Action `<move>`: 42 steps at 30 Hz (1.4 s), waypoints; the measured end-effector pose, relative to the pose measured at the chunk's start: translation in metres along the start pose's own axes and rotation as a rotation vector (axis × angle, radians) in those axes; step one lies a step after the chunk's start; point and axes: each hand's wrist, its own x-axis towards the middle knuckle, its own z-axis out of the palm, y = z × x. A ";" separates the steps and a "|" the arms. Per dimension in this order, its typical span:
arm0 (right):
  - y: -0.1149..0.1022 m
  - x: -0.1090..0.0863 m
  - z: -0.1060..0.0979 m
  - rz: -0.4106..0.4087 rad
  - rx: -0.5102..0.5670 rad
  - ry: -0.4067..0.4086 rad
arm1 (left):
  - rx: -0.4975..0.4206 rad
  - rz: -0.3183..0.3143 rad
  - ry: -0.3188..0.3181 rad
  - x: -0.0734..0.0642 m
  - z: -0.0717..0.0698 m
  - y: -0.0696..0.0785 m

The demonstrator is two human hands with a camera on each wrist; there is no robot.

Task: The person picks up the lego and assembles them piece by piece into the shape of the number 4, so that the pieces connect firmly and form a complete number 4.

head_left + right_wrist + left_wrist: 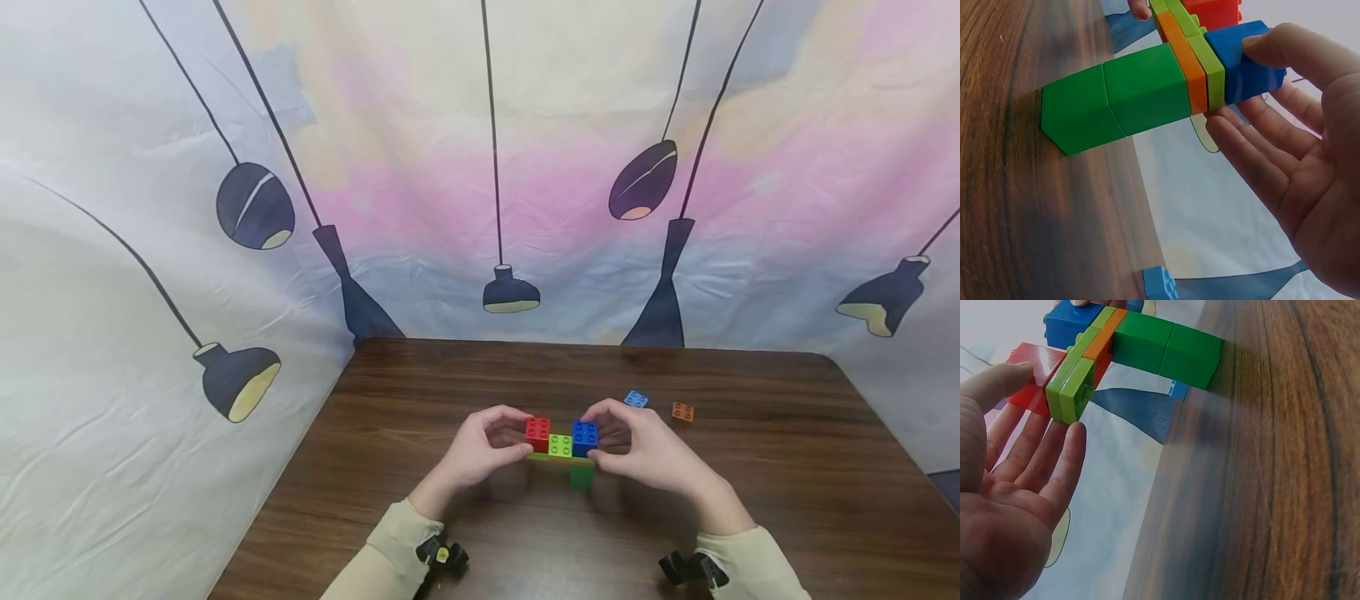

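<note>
A toy-brick build stands on the table. Its column of two green blocks [1147, 90] carries an orange flat brick [1184, 65], with lime flat bricks [1075, 375] above. On top sit a red block [537, 432] at the left end and a blue block [585, 437] at the right, a lime brick [560, 445] showing between them. My left hand [480, 446] pinches the red block between thumb and fingers, fingertips also at the lime brick's edge. From the other side, my right hand [652, 448] grips the blue block, thumb on its near face.
Behind my right hand lie a light blue brick [636, 399] and an orange brick [682, 412]. The dark wooden table [450, 375] ends against a cloth backdrop [420, 208] printed with hanging lamps.
</note>
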 end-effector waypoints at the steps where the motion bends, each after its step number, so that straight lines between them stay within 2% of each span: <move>1: 0.001 0.000 0.000 0.004 0.011 -0.004 | -0.001 0.000 0.000 0.000 0.000 0.000; 11: 0.004 -0.002 -0.003 0.044 0.100 -0.040 | -0.021 0.002 -0.006 0.001 0.001 -0.002; 33: 0.008 0.000 0.000 0.012 0.029 -0.013 | -0.026 -0.001 -0.009 0.000 0.002 -0.001; 42: 0.009 0.000 0.000 -0.007 0.034 -0.007 | -0.022 -0.006 -0.004 0.000 0.003 0.000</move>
